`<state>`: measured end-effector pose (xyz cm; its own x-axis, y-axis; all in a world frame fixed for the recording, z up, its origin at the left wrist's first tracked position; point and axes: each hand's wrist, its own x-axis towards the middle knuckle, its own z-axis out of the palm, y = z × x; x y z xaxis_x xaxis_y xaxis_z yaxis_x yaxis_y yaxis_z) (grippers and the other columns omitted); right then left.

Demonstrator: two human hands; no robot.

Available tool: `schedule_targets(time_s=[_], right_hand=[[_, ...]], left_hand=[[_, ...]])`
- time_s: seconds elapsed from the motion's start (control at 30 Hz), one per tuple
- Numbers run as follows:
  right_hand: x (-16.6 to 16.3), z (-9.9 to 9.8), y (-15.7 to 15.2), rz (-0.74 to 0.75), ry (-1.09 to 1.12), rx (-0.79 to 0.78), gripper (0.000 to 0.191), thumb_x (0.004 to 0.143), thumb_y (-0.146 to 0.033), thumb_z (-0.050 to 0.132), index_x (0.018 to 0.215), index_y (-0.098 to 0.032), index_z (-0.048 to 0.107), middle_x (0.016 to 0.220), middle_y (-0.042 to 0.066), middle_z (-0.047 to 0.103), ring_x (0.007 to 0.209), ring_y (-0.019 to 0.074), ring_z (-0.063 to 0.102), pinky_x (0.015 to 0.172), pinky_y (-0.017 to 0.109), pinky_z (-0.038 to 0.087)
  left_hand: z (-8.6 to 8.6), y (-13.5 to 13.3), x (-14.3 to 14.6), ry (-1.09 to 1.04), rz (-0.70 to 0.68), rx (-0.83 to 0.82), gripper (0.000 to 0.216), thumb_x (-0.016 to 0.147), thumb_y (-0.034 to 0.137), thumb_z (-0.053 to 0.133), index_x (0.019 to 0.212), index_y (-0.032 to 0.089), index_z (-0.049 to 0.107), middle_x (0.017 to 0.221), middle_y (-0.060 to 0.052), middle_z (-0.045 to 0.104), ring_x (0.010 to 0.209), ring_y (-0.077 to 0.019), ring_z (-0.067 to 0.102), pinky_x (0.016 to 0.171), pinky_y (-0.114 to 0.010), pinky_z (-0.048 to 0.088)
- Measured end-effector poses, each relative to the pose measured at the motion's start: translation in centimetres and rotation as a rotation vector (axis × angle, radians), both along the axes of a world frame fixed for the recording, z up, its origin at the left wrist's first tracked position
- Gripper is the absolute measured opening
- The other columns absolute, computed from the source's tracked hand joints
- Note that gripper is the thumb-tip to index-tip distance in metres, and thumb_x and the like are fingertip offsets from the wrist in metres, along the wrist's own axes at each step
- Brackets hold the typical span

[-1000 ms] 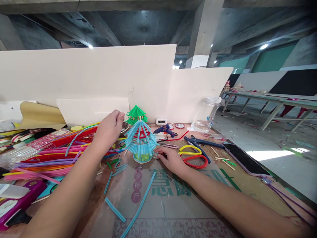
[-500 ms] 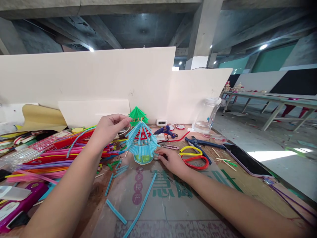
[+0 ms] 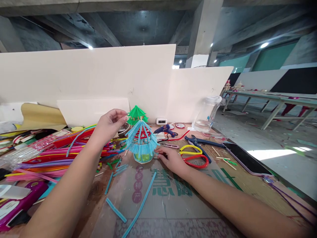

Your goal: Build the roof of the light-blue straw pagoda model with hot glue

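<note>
A small model pavilion [image 3: 141,145] with a tiered roof of light blue chenille stems stands upright on the work surface, with red pieces inside and a green patch low in its base. My right hand [image 3: 171,159] is closed at its lower right edge, the fingertips pinched against the base. Behind it rises a second model with a green pointed roof [image 3: 136,114]. Just left of that roof is my left hand [image 3: 112,121], thumb and fingers pinched together; whatever they hold is too small to make out. Loose blue stems [image 3: 142,205] lie in front.
Bundles of coloured stems [image 3: 49,157] lie left, near a purple device [image 3: 29,201]. Behind and right are a glue gun [image 3: 165,130], small clock [image 3: 161,121], scissors [image 3: 195,155], pliers [image 3: 210,142], phone [image 3: 247,158] and clear jug [image 3: 206,114]. White boards [image 3: 86,76] stand behind.
My left hand has moved slightly left and up, away from the blue roof's top. My right hand stays at the base, and the models keep their places.
</note>
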<state>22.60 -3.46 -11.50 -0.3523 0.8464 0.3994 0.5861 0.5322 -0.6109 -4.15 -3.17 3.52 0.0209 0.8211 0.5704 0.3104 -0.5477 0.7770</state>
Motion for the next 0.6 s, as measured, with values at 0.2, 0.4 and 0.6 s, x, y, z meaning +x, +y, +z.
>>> schedule_targets(time_s=[0.2, 0.4, 0.6], right_hand=[[-0.08, 0.22, 0.0, 0.007, 0.003, 0.006, 0.021, 0.086, -0.021, 0.054, 0.102, -0.022, 0.066, 0.098, 0.003, 0.073, 0.09, 0.0197, 0.067, 0.082, 0.033, 0.05], [-0.1, 0.46, -0.17, -0.004, 0.005, -0.004, 0.021, 0.085, -0.021, 0.054, 0.102, -0.022, 0.067, 0.097, 0.004, 0.073, 0.089, 0.0199, 0.067, 0.081, 0.034, 0.051], [-0.21, 0.45, -0.25, -0.005, 0.015, -0.014, 0.023, 0.084, -0.02, 0.055, 0.103, -0.022, 0.067, 0.098, 0.004, 0.074, 0.09, 0.0202, 0.068, 0.081, 0.033, 0.051]], left_hand=[[-0.3, 0.33, 0.0, 0.068, 0.035, -0.012, 0.024, 0.079, 0.034, 0.06, 0.096, 0.017, 0.061, 0.083, 0.0, 0.06, 0.075, -0.013, 0.056, 0.067, -0.023, 0.043], [-0.17, -0.04, 0.09, 0.155, 0.083, 0.008, 0.024, 0.084, 0.034, 0.051, 0.101, 0.019, 0.058, 0.066, 0.003, 0.052, 0.058, -0.0119, 0.049, 0.054, -0.022, 0.037], [-0.16, -0.25, 0.03, 0.204, 0.124, -0.01, 0.033, 0.086, 0.043, 0.052, 0.105, 0.018, 0.063, 0.061, 0.003, 0.05, 0.051, -0.0103, 0.044, 0.047, -0.021, 0.032]])
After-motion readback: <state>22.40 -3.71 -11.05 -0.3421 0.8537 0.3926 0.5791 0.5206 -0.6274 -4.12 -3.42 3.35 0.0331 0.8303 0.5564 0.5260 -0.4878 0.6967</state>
